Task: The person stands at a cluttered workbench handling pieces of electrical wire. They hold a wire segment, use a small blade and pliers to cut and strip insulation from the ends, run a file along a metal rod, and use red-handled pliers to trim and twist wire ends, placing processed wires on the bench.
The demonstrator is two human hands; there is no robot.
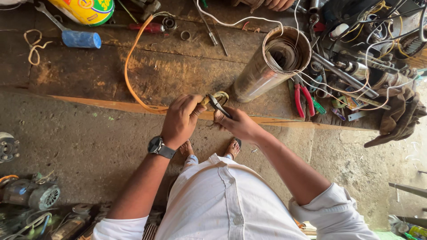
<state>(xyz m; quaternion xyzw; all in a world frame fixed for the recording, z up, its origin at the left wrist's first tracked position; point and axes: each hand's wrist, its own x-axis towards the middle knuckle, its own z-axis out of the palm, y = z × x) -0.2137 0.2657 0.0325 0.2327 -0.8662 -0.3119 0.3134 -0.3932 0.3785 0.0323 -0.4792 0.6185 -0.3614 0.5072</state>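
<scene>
My left hand (180,119), with a watch on the wrist, grips the end of a long orange cable (127,75) that loops across the wooden workbench (178,71). My right hand (238,124) holds a dark pair of pliers (218,106) closed on the yellowish cable tip between both hands. Both hands hover over the front edge of the bench, just left of a metal cylinder (267,66) with wire windings inside.
Red-handled pliers (303,100), white wires (356,66), metal tools and a brown rag (398,115) crowd the bench's right side. A blue-handled spanner (73,35) and a yellow-green container (86,10) lie at the back left. Motors (31,193) sit on the concrete floor at left.
</scene>
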